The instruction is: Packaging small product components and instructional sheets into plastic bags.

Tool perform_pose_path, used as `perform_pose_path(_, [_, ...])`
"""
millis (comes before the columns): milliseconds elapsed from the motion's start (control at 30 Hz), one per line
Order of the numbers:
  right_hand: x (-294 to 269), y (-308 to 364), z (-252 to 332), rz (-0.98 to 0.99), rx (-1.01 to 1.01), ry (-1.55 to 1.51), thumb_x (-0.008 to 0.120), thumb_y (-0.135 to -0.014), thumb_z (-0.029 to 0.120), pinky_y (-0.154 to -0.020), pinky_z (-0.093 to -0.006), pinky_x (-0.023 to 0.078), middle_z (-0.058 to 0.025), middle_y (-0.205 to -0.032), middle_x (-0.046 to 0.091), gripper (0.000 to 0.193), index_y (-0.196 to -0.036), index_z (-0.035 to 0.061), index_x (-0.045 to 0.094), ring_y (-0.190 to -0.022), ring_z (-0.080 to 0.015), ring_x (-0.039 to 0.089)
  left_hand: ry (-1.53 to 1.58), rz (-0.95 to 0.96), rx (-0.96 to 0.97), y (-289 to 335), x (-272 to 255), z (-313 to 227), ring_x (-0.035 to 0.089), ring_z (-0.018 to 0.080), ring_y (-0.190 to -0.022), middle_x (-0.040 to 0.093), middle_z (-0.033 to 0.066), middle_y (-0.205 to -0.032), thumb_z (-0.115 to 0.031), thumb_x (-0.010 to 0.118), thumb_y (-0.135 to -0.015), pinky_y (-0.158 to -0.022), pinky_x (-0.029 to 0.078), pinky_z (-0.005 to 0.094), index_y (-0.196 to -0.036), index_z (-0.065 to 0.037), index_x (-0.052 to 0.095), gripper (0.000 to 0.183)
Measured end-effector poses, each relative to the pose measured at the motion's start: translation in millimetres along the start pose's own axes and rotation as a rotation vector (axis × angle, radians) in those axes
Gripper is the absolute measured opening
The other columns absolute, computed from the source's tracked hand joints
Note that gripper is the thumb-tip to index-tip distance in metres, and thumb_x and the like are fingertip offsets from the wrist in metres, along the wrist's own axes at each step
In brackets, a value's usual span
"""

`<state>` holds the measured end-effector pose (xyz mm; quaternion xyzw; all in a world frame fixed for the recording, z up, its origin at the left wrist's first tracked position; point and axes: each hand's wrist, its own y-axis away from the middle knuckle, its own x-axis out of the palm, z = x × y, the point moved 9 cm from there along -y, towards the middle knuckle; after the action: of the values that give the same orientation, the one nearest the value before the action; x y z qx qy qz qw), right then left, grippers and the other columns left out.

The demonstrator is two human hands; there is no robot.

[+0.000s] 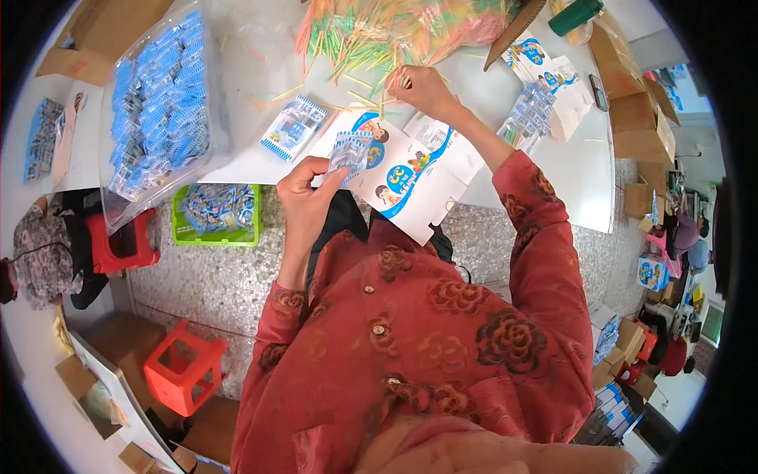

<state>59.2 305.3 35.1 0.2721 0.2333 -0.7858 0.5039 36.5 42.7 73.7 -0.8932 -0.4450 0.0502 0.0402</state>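
My left hand (304, 189) pinches a small clear-and-blue packet (350, 150) between thumb and fingers, above the table's near edge. Farther off and to the right, my right hand (422, 88) has its fingers curled closed at the edge of a heap of thin coloured straws (371, 47). A bit of green straw shows between those fingers. Beneath and between my hands lies a flattened white printed carton (410, 178) with blue patches. A blue-and-white filled packet (294, 126) lies on the table just beyond my left hand. Loose straws are scattered around it.
At left, a clear tray (217, 134) holds many blue packets and juts past the table edge. A green crate (213, 242) sits below it. On the right are more packets (530, 110), flat cartons (572, 118) and a phone (598, 92). Red stools (185, 367) stand at left.
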Motion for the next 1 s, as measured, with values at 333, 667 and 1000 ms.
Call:
perform_pose_path(333, [-31, 41, 137, 0.257, -0.068, -0.763, 0.065, -0.081, 0.009, -0.048, -0.0183, 0.034, -0.0013, -0.073, 0.061, 0.013, -0.091, 0.0021, 0.063, -0.054, -0.0030, 0.044, -0.014, 0.025, 0.080, -3, 5, -1, 0.055, 0.0066, -0.069, 0.063, 0.0032, -0.074, 0.000, 0.069, -0.074, -0.064, 0.043, 0.0204, -0.077, 0.003, 0.063, 0.007])
perform_pose_path(667, [-6, 56, 138, 0.441, 0.042, -0.835, 0.065, -0.080, 0.009, -0.046, -0.0171, 0.034, -0.0031, -0.077, 0.064, 0.010, -0.088, 0.0034, 0.062, -0.053, -0.0019, 0.044, -0.029, 0.058, 0.121, -1, 10, -5, 0.049, 0.0056, -0.069, 0.060, 0.0014, -0.075, 0.001, 0.069, -0.074, -0.062, 0.037, 0.0192, -0.076, 0.002, 0.062, 0.007])
perform_pose_path(1000, [-13, 57, 141, 0.416, -0.022, -0.731, 0.067, -0.080, 0.014, -0.051, -0.0183, 0.039, -0.0010, -0.074, 0.063, 0.017, -0.094, 0.0032, 0.065, -0.058, -0.0035, 0.050, -0.002, 0.086, 0.129, 2, 13, -9, 0.036, 0.0055, -0.063, 0.044, -0.0026, -0.067, 0.001, 0.070, -0.074, -0.057, 0.032, 0.0207, -0.066, 0.000, 0.050, 0.022])
